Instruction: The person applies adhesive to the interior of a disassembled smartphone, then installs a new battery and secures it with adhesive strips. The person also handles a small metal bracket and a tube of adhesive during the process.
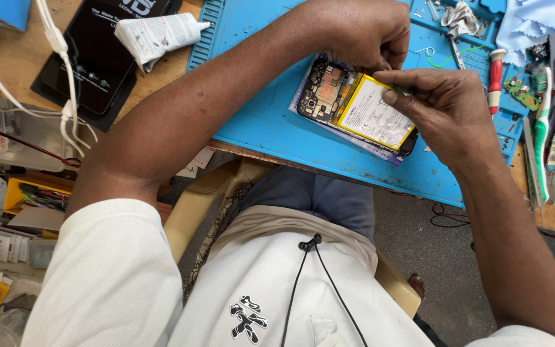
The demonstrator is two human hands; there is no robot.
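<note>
On a bright blue ribbed rubber work mat (271, 128) covering a wooden desk (14, 58), a person seated in a white shirt works with both bare hands over an opened black smartphone with its back cover off (354, 108). Inside the phone, a dark circuit board shows at one end and a flat white battery with a yellow edge (375, 114) fills the rest.

A left hand (361, 29) curls over the phone's far edge, fingers bent down and touching the frame near the circuit board; its grip is closed against the phone's rim. A right hand (448, 106) rests on the battery's near corner, thumb and forefinger pinched shut on a thin small tool whose kind cannot be made out, its tip just beside the left hand's fingers.

Beyond the right hand, near the mat's edge, stand a red-handled screwdriver (495, 74), a green-handled toothbrush (542, 135), small green circuit pieces and several metal tools. Farther past it lies a pale blue cloth (531, 22).

Well away from the left hand, off the mat, lie a white squeeze tube of adhesive (158, 33), a large black tablet-like screen (101, 54) and white charging cables (62, 83).
</note>
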